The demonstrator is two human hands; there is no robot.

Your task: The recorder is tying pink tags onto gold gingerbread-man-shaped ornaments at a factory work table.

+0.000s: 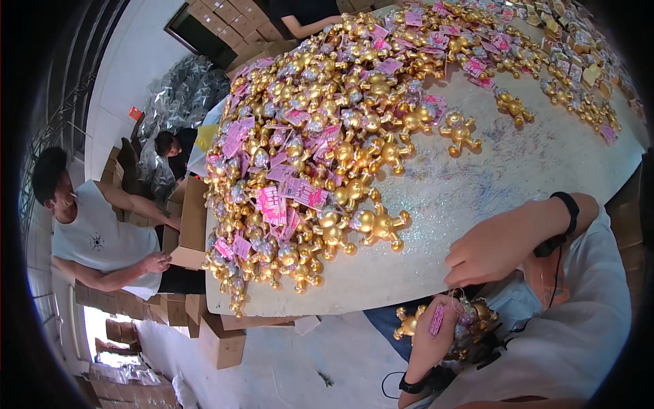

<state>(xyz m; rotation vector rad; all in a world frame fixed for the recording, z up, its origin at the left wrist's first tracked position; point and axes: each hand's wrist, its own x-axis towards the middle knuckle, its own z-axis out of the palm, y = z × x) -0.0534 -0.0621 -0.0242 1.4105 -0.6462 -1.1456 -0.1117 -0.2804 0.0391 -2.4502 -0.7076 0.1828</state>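
Note:
My left hand is closed around several shiny gold bear-shaped figurines with silvery glitter parts, held just off the table's near edge. A small pink tag lies against its fingers. Just above it hovers my right hand, its fingers curled down and pressed together; what they pinch, if anything, is hidden. A thin loop of string shows below those fingertips, by the held figurines. Beyond my hands, a large pile of the same gold figurines with pink printed cards covers much of the table.
The pale, glitter-strewn table curves around in front of me. One loose figurine lies apart from the pile. At the left, a person in a white sleeveless top stands by an open carton. Other people are farther back. Cartons stand below the edge.

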